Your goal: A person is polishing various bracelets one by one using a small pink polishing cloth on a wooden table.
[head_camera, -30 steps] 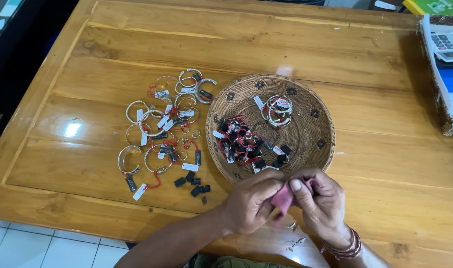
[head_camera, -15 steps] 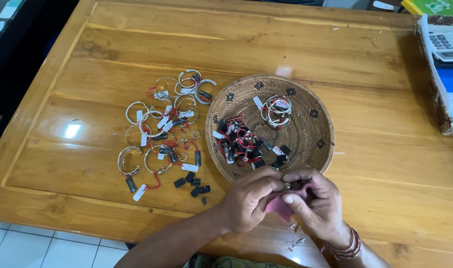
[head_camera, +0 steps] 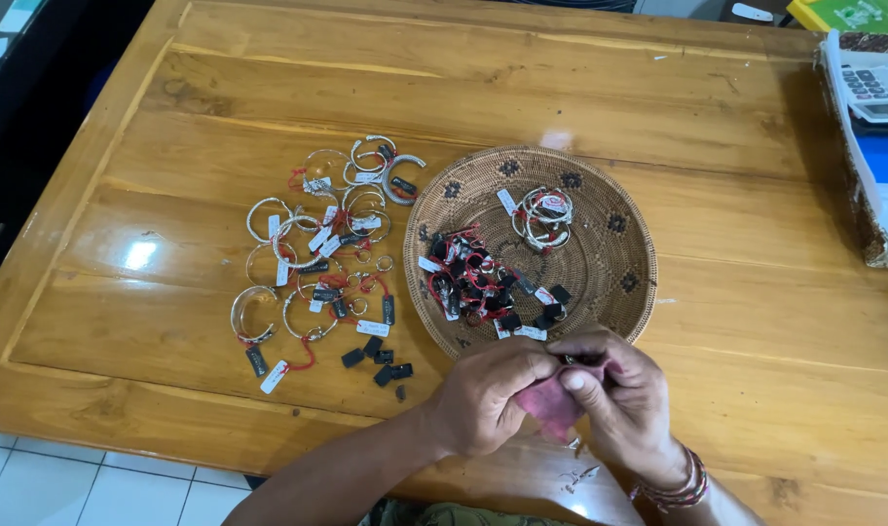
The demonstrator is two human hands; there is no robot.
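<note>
Both hands are closed together on one small bundle: the left hand (head_camera: 485, 397) and the right hand (head_camera: 624, 401) pinch a crumpled pink cloth (head_camera: 551, 406) between thumbs and fingertips, and something small and dark sits at the top of the cloth where the fingertips meet — too small and too covered to say what it is. The cloth hangs down between the two palms, so its long axis runs roughly toward the person, and neither hand is plainly nearer to it; they share it evenly.

Taking the round woven basket tray (head_camera: 614, 255) with its dark star pattern as the landmark, the hands sit just at its near rim, touching or almost touching the edge. Inside the tray, on the left half, lies a heap of small rings with black tags and red strings (head_camera: 478, 285); toward the far side of the tray rests a bundle of thin silver bangles with white tags (head_camera: 542, 216).

Left of the tray, on the bare wooden table (head_camera: 210, 107), a loose scatter of silver bracelets and open cuffs with red strings and white or black tags (head_camera: 317, 248) spreads out, and a few loose black tags (head_camera: 378, 356) lie between that scatter and the left hand.

Well to the right of the tray, at the table's far corner, stands a white calculator (head_camera: 877, 88) on a patterned box. The right wrist wears a stack of beaded bracelets (head_camera: 673, 487) — below it, small metal bits lie on the table.
</note>
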